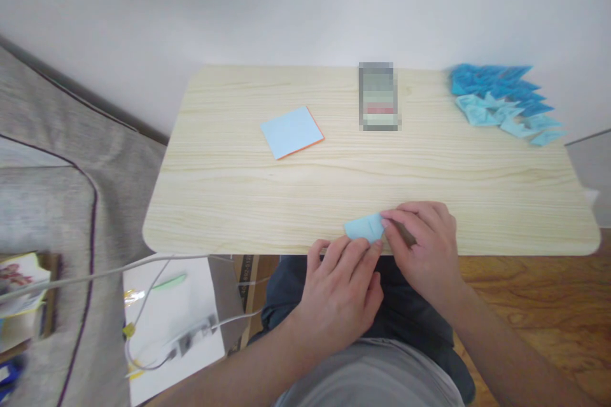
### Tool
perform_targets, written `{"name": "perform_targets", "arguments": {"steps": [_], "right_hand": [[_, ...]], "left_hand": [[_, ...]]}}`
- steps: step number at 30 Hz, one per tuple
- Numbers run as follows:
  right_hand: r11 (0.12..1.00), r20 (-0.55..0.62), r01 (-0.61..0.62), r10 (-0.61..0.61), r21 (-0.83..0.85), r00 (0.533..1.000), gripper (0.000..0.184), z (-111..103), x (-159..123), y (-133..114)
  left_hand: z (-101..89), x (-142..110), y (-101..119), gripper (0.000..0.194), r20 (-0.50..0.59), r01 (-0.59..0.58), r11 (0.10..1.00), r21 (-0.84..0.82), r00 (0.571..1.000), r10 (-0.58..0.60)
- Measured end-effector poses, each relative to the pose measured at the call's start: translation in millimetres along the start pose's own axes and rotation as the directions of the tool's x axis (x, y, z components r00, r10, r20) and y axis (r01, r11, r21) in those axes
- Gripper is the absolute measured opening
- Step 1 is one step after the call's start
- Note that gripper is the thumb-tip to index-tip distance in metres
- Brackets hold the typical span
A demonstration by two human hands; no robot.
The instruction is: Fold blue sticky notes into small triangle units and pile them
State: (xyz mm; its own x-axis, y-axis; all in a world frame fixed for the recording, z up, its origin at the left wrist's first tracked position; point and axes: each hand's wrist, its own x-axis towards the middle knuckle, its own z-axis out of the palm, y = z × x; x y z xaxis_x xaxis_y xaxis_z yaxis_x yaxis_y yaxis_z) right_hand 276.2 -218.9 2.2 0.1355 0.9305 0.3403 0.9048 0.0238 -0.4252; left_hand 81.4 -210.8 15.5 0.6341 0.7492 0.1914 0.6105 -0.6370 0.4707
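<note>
A small folded piece of light blue paper lies at the table's near edge, with a crease line across it. My left hand rests on its lower side, the fingers stretched out and the fingertips pressing on the paper. At the paper's right end, my right hand pinches the corner between thumb and forefinger. Farther back sits a stack of light blue paper sheets with an orange edge showing beneath. At the back right are several folded paper pieces, dark blue ones behind pale blue ones.
A blurred-out phone-like object lies at the back of the wooden table. Left of the table is a grey fabric-covered piece of furniture. Below, a power strip with cables rests on a white surface, and one cable crosses near the table's edge.
</note>
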Motion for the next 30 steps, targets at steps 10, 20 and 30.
{"name": "perform_targets", "arguments": {"steps": [10,20,30], "right_hand": [[0.987,0.040,0.122,-0.127,0.101,0.991,0.014,-1,9,2],[0.983,0.084,0.132,-0.144,0.131,0.986,0.022,-5,-2,8],[0.980,0.120,0.138,-0.156,0.143,0.981,0.015,-7,1,10]], "left_hand": [[-21.4,20,-36,0.021,0.011,-0.106,0.991,-0.084,0.994,0.108],[-31.5,28,-44,0.032,0.089,-0.154,0.980,-0.126,0.982,0.166],[-26.6,38,-46,0.015,0.087,-0.125,0.987,-0.098,0.987,0.133]]}}
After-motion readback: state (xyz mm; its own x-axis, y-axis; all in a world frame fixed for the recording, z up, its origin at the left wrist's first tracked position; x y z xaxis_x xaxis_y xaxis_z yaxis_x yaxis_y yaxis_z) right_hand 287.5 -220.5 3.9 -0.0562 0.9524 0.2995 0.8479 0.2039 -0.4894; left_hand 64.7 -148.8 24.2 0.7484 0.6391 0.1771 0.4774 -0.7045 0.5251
